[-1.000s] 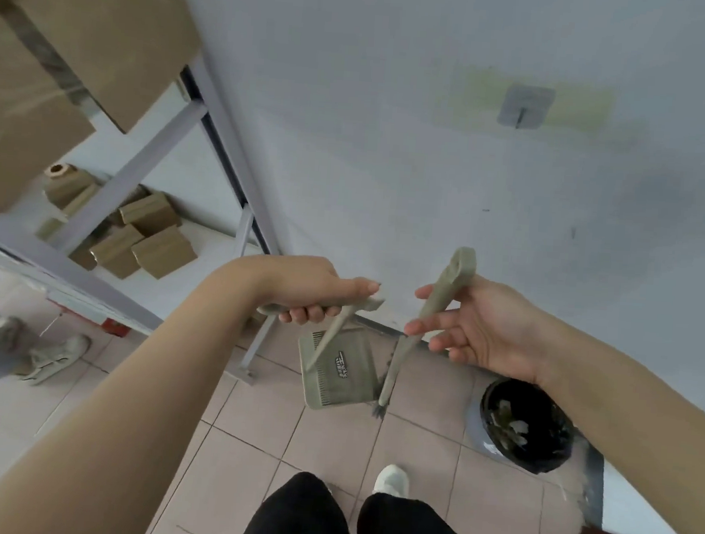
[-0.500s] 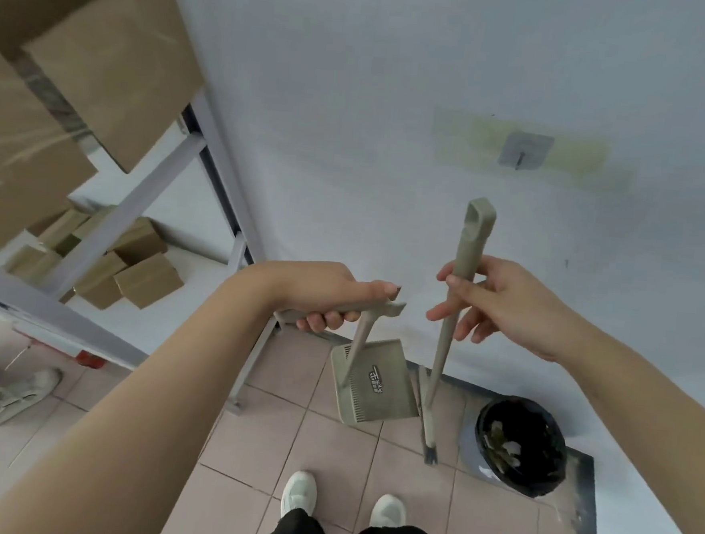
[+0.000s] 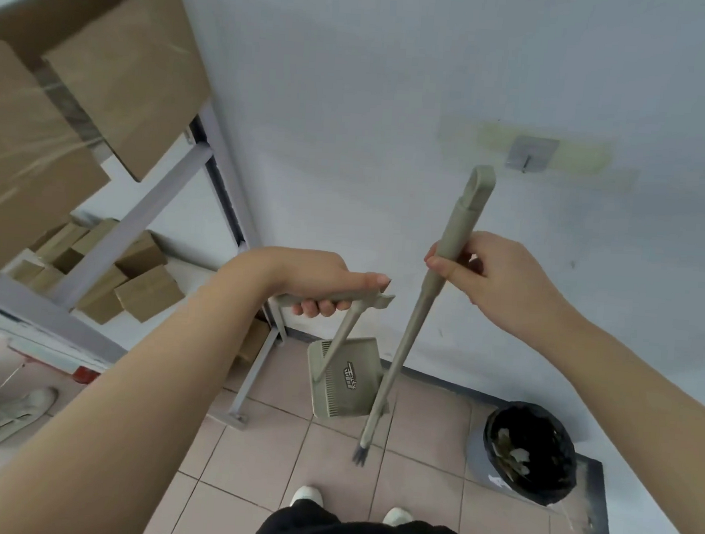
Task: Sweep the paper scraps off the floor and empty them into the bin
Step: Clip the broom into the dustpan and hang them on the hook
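Above the tiles (image 3: 270, 461), right hand (image 3: 504, 277) clasps the near-upright broom (image 3: 419, 313), bristles down; left hand (image 3: 321, 277) clasps dustpan (image 3: 346, 387).

Beige broom (image 3: 423, 305), dustpan (image 3: 348, 385) hanging above floor (image 3: 271, 449); black-lined bin (image 3: 479, 453) right, scraps (image 3: 515, 455) inside.

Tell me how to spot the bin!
Look at the pale wall, then down to the tiled floor. On the right stands the bin, round and grey with a black liner, unlike the flat beige dustpan.
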